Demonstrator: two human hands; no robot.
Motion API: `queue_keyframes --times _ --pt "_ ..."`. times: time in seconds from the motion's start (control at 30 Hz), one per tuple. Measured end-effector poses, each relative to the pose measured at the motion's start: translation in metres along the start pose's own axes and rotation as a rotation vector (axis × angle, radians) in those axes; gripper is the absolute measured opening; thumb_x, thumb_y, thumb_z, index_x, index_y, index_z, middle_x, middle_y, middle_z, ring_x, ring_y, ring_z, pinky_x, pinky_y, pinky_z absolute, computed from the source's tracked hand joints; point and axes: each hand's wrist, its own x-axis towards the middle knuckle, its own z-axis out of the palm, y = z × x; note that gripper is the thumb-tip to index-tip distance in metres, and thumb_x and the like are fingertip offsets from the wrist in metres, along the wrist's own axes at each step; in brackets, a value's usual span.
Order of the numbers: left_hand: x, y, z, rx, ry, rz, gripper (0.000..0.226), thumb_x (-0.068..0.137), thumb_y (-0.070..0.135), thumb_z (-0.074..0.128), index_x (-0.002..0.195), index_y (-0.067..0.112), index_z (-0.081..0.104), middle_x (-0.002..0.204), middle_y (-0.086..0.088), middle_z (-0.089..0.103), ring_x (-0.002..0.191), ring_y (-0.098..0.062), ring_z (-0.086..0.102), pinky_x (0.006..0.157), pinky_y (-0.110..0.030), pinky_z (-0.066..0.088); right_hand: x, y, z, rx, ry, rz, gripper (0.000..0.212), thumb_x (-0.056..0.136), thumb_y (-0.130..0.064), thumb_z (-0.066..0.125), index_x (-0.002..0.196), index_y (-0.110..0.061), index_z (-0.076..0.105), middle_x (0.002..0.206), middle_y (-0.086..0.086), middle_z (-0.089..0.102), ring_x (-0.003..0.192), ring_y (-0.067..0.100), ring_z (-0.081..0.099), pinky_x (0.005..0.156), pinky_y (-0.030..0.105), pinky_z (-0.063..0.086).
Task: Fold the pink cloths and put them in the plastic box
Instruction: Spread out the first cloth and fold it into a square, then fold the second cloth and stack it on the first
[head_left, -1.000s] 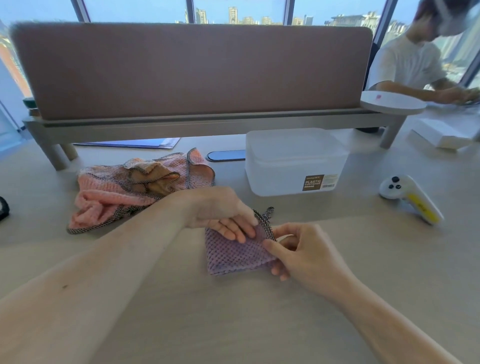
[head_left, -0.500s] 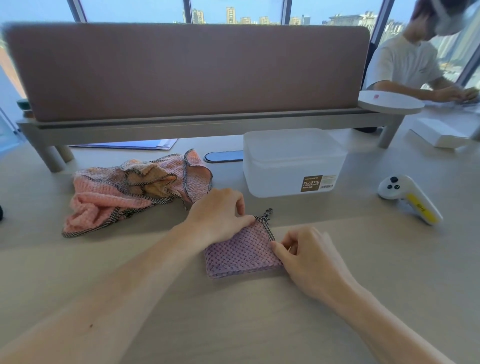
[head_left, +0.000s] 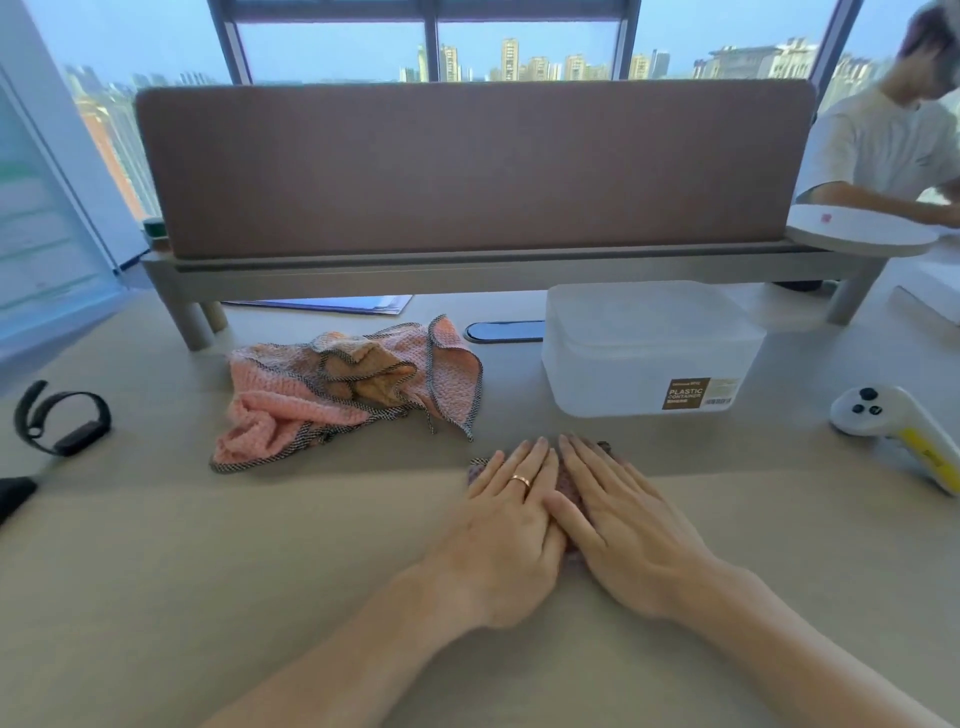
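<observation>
Left hand (head_left: 506, 525): flat, fingers straight and together, palm down on the small folded mauve-pink waffle-weave cloth (head_left: 565, 480); there's a thin gold ring (head_left: 520, 480) on one finger.
Right hand (head_left: 623, 525): flat as well, fingers straight, pressing the same cloth, its thumb touching the left hand.
Folded cloth: near the middle of the pale wood-grain table (head_left: 208, 571), almost covered. Only a knobbly strip shows between the hands, and a corner at the left.
Loose pile of salmon-pink waffle cloths (head_left: 332, 405): crumpled, dark checked edging, lying far left of the hands and well apart from them.
Frosted translucent plastic box (head_left: 649, 353): rounded rectangle, lid on, brown label on the front, just beyond the hands to the right. I can't tell what's inside through the cloudy walls.
White handheld controller with a yellow strip (head_left: 898, 431): smooth plastic, near the right edge.
Black wristband (head_left: 57, 423): curled on the table, far left.
Brown felt divider panel (head_left: 467, 166): matte, stands across the far side.
</observation>
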Motion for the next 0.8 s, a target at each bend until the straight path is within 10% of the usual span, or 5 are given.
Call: queue_keyframes --times 0.13,0.27,0.5,0.7,0.8 --pt "-0.011 -0.045 -0.022 -0.022 -0.026 -0.019 0.063 0.108 0.044 0.024 0.164 0.021 0.006 0.171 0.008 0.002 0.156 -0.005 -0.005 0.128 -0.032 -0.002 0.003 0.004 0.002 -0.150 0.009 0.026 0.098 0.075 -0.069 -0.022 0.161 -0.022 -0.014 0.170 -0.006 -0.011 0.155 0.006 -0.013 0.124 0.028 -0.011" --pt "-0.012 -0.094 -0.060 -0.007 0.290 0.006 0.046 0.103 0.032 0.050 0.148 0.026 0.047 0.149 0.008 0.050 0.139 -0.010 0.042 0.117 -0.035 0.035 0.002 -0.005 -0.001 -0.184 0.062 0.057 0.087 0.088 -0.071 -0.008 0.159 -0.022 -0.019 0.169 -0.005 -0.020 0.153 0.008 -0.023 0.126 0.033 -0.011" --pt "0.042 -0.107 -0.056 0.318 0.307 0.057 0.023 0.094 0.018 0.060 0.109 0.027 0.076 0.127 0.006 0.068 0.120 -0.021 0.058 0.103 -0.036 0.037 0.007 -0.040 -0.015 -0.140 0.198 -0.035 0.090 0.084 -0.078 -0.006 0.161 -0.030 -0.013 0.167 -0.009 -0.022 0.151 0.008 -0.030 0.123 0.031 -0.018" --pt "0.064 -0.081 -0.094 -0.428 0.541 -0.132 0.007 0.093 0.029 0.067 0.087 0.025 0.067 0.085 0.011 0.074 0.082 -0.005 0.068 0.077 -0.033 0.054 0.031 -0.055 -0.053 0.283 0.365 -0.033 0.068 0.096 -0.051 0.058 0.155 -0.029 0.033 0.159 -0.012 0.036 0.147 0.008 0.030 0.115 0.022 0.022" --pt "0.048 -0.062 -0.135 -0.508 0.508 0.119 0.010 0.102 0.023 0.059 0.094 0.017 0.060 0.080 0.006 0.075 0.075 -0.008 0.070 0.066 -0.019 0.049 0.043 -0.069 -0.087 0.452 0.459 -0.171 0.058 0.092 -0.033 0.071 0.145 -0.026 0.047 0.137 -0.018 0.056 0.125 -0.002 0.050 0.102 0.007 0.035"
